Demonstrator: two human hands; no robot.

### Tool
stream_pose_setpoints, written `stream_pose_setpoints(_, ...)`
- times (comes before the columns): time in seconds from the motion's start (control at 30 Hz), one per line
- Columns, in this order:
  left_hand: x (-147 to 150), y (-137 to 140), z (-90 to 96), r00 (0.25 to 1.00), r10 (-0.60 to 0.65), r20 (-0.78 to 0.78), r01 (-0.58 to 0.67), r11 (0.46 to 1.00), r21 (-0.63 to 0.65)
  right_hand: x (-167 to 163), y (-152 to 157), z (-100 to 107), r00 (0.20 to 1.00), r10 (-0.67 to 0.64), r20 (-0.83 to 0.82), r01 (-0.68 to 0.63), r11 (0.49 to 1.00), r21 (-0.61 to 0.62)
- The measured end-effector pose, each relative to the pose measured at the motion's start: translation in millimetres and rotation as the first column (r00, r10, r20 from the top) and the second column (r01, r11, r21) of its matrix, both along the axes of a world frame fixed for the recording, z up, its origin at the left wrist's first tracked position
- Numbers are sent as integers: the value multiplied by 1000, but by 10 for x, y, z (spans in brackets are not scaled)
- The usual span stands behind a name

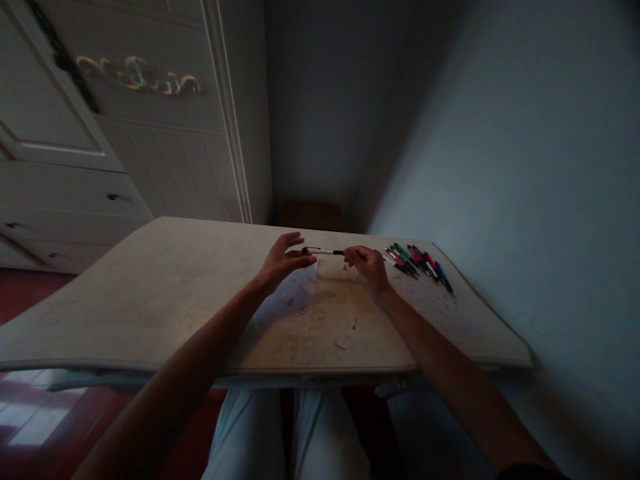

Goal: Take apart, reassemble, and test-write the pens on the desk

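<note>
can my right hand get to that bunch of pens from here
Probably yes: the pens lie close beside the right hand with nothing visible between, though it's holding a white pen.

Forearms (215,343) angled inward; hands (369,268) apart, right one pinching

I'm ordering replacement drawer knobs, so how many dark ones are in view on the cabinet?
3 in view on the cabinet: the upper right knob, the far-left knob and the lowest knob, horizontally between them. More may be hidden behind the table or out of frame.
</note>
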State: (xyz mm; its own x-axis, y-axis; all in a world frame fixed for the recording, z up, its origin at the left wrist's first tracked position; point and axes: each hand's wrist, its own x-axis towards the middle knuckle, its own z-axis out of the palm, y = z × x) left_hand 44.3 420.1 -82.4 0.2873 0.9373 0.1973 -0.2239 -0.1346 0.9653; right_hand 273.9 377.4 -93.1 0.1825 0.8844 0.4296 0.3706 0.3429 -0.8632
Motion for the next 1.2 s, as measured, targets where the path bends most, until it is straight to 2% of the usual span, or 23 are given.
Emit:
stream_pose_setpoints(0.07,12,2,-15,1000,-2,-26,1,998,-61,4,0,7,1000,-7,0,7,1000,6)
stream_pose_setpoints(0.13,15,14,-34,997,-59,-42,54,993,-107,2,1,6,1000,-9,0,9,1000,3)
stream_pose_setpoints(0.23,7,30,-53,990,-140,3,139,980,-145,-9,-1,-1,1000,5,3,-5,1000,-7)
stream_pose_setpoints(0.3,-2,38,-58,990,-138,28,141,979,-148,-13,-5,-5,1000,14,8,-14,1000,-9)
stream_pose_setpoints(0.6,-8,83,-87,995,-57,85,56,998,21,14,2,-23,1000,16,-7,-16,1000,6)
stream_pose_setpoints(0.7,-7,86,-98,1000,-22,20,22,1000,-17,4,-3,-16,1000,19,-6,-19,1000,15)
stream_pose_setpoints(0.8,-6,79,-115,994,-88,-69,82,993,-81,-10,-11,-10,1000,28,3,-28,999,22)
stream_pose_setpoints(0.87,-6,73,-124,988,-120,-94,114,991,-68,-16,-16,-13,999,33,10,-33,999,24)
stream_pose_setpoints(1.03,-14,55,-104,996,-72,-48,74,996,48,-14,-22,-41,998,39,51,-40,999,18)
stream_pose_setpoints(1.2,-15,39,-58,1000,-16,25,14,997,82,-16,-24,-48,997,42,64,-44,999,18)
